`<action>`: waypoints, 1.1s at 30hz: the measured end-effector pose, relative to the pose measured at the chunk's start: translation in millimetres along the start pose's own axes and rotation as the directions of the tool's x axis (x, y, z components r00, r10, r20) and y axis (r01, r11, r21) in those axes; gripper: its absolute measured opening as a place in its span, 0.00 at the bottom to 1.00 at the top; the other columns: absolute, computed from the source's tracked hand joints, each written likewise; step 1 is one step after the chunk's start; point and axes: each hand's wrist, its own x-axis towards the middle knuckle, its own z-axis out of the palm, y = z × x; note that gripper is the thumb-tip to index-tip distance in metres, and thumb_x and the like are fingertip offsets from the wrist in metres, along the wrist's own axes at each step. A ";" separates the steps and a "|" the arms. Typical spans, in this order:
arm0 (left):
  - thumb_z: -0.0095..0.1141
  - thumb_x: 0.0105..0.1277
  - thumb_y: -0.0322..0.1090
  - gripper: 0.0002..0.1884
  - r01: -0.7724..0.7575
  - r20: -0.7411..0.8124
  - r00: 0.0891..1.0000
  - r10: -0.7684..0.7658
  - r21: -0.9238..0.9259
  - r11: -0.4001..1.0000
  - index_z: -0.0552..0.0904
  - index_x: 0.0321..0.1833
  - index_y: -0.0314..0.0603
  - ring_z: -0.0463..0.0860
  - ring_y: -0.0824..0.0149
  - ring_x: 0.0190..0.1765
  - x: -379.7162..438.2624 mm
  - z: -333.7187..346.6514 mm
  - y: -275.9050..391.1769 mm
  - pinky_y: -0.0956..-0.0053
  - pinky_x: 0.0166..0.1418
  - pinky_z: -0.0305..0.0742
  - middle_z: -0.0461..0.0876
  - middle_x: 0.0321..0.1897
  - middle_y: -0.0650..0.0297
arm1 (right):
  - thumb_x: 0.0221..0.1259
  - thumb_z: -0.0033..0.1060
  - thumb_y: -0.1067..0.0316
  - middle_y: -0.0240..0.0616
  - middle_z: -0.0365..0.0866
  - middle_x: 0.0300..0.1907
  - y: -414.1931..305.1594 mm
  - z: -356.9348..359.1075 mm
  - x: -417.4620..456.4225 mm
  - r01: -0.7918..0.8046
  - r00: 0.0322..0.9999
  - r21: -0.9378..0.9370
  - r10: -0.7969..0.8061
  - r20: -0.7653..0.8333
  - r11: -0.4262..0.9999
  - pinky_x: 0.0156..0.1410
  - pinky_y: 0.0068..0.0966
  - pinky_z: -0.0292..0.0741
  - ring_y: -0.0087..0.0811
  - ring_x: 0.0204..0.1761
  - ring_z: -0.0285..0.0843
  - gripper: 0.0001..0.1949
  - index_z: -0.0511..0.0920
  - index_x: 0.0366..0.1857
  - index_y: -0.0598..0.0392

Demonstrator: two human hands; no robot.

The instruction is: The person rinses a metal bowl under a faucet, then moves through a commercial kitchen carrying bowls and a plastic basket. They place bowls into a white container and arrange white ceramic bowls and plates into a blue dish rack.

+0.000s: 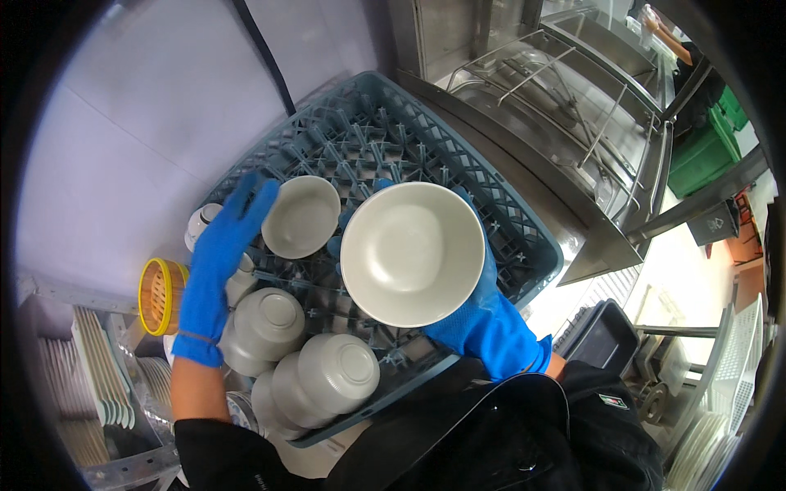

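Both hands wear blue gloves over a grey-blue plastic dish rack [522, 236]. My right hand [482, 325] grips a large white bowl [412, 255] from beneath, its open side facing up; most of the fingers are hidden behind it. My left hand [224, 251], fingers spread, is beside a smaller white bowl [301, 218] in the rack; it does not plainly hold it. Upside-down white bowls stand stacked near the rack's front, one stack [353, 368] by the near edge and another [270, 319] close to my left wrist.
A bamboo steamer [161, 296] with yellow rims stands left of my left wrist. Stacked plates and dishes [101, 368] fill a shelf at lower left. A stainless steel machine with a wire frame [552, 110] adjoins the rack. At far upper right, another person's arm [669, 43] shows near a green bin [703, 153].
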 end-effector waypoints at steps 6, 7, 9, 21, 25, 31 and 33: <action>0.48 0.76 0.59 0.36 -0.072 -0.143 0.987 0.067 -0.032 0.997 0.65 0.78 0.42 0.76 0.48 0.70 19.9 32.6 49.2 0.59 0.72 0.72 0.74 0.70 0.47 | 0.75 0.42 0.34 0.46 0.75 0.68 -3.4 6.7 0.6 0.016 0.997 0.059 -0.011 -0.079 0.998 0.68 0.47 0.78 0.45 0.66 0.76 0.32 0.70 0.71 0.47; 0.47 0.77 0.57 0.35 -0.082 -0.167 0.985 0.042 -0.241 0.967 0.64 0.79 0.41 0.75 0.49 0.70 12.5 32.4 49.6 0.59 0.72 0.72 0.72 0.71 0.47 | 0.75 0.42 0.34 0.45 0.75 0.68 -3.0 6.8 2.1 0.010 0.997 0.071 -0.004 -0.081 0.997 0.68 0.47 0.78 0.45 0.66 0.77 0.32 0.70 0.71 0.47; 0.45 0.79 0.53 0.32 -0.138 -0.191 0.980 0.048 -0.495 0.858 0.63 0.79 0.43 0.77 0.52 0.69 -7.0 45.7 59.8 0.61 0.72 0.73 0.73 0.70 0.48 | 0.75 0.42 0.34 0.45 0.75 0.68 -5.4 6.5 2.5 0.022 0.994 0.088 -0.012 -0.107 0.996 0.68 0.47 0.78 0.45 0.66 0.77 0.32 0.71 0.70 0.47; 0.63 0.71 0.49 0.28 0.495 0.444 0.866 -0.230 -0.824 0.275 0.76 0.68 0.40 0.84 0.65 0.52 -63.2 76.4 147.7 0.73 0.52 0.79 0.84 0.53 0.57 | 0.76 0.45 0.38 0.47 0.74 0.67 -8.2 16.5 4.2 -0.016 0.971 -0.111 -0.011 -0.237 0.994 0.70 0.43 0.74 0.43 0.67 0.74 0.31 0.69 0.71 0.49; 0.64 0.70 0.44 0.26 0.382 0.342 0.919 -0.198 -0.898 0.221 0.77 0.67 0.43 0.83 0.65 0.53 -72.9 74.9 125.2 0.71 0.54 0.78 0.83 0.54 0.58 | 0.77 0.47 0.42 0.49 0.72 0.68 -10.9 32.2 -4.5 0.013 0.966 -0.418 -0.120 -0.231 0.908 0.73 0.40 0.71 0.42 0.69 0.72 0.30 0.66 0.73 0.51; 0.63 0.71 0.37 0.28 -0.091 -0.116 0.989 -0.089 -0.965 0.245 0.73 0.74 0.50 0.72 0.58 0.72 -56.6 86.6 114.5 0.62 0.76 0.69 0.76 0.68 0.59 | 0.76 0.52 0.44 0.52 0.70 0.68 13.4 61.1 -12.7 0.011 0.951 -0.503 -0.165 -0.263 0.864 0.70 0.36 0.75 0.42 0.70 0.70 0.33 0.62 0.74 0.58; 0.62 0.72 0.38 0.30 -0.215 -0.243 0.968 -0.067 -0.936 0.280 0.70 0.76 0.51 0.71 0.58 0.72 -59.0 86.0 121.0 0.62 0.76 0.68 0.75 0.69 0.58 | 0.72 0.60 0.46 0.52 0.72 0.64 30.5 66.3 -4.9 -0.106 0.889 -0.389 -0.088 -0.448 0.915 0.61 0.33 0.81 0.38 0.66 0.74 0.34 0.64 0.70 0.63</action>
